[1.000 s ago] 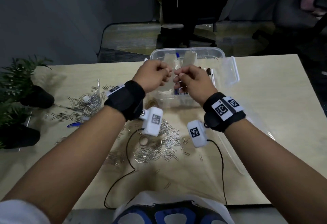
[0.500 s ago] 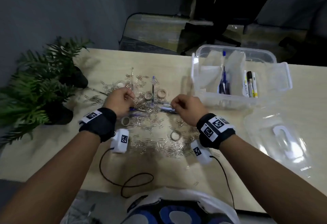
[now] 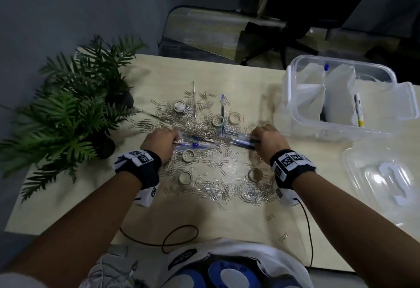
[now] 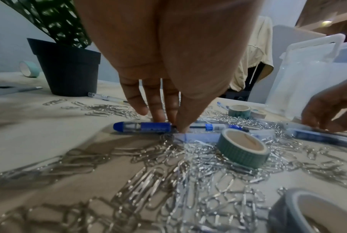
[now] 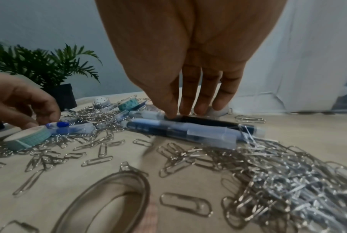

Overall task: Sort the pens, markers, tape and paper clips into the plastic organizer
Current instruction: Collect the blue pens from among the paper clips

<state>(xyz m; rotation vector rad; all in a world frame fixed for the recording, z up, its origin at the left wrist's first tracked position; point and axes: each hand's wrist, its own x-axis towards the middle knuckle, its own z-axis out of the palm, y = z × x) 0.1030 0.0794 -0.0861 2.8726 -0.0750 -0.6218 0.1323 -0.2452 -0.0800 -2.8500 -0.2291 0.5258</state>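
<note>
Blue-capped pen (image 4: 142,127) lies mid-tabletop among loose paper clips (image 3: 218,185). Left hand (image 3: 159,145) pinches its barrel, thumb against fingertips. Right hand (image 3: 268,142) pinches, seemingly, a dark pen (image 5: 208,122) beside it. Organizer (image 3: 295,96) sits at the far right corner. Best lift both pens level, shedding snagged clips first.

This looks like an office. A pale wooden worktop (image 3: 159,215) is strewn with paper clips (image 3: 218,187), pens (image 3: 223,108) and rolls of tape (image 3: 188,155). Behind it a swivel chair (image 3: 284,37) stands on a clear floor mat (image 3: 204,35) against a grey wall. Potted plants (image 3: 75,106) sit at the worktop's edge.
</note>
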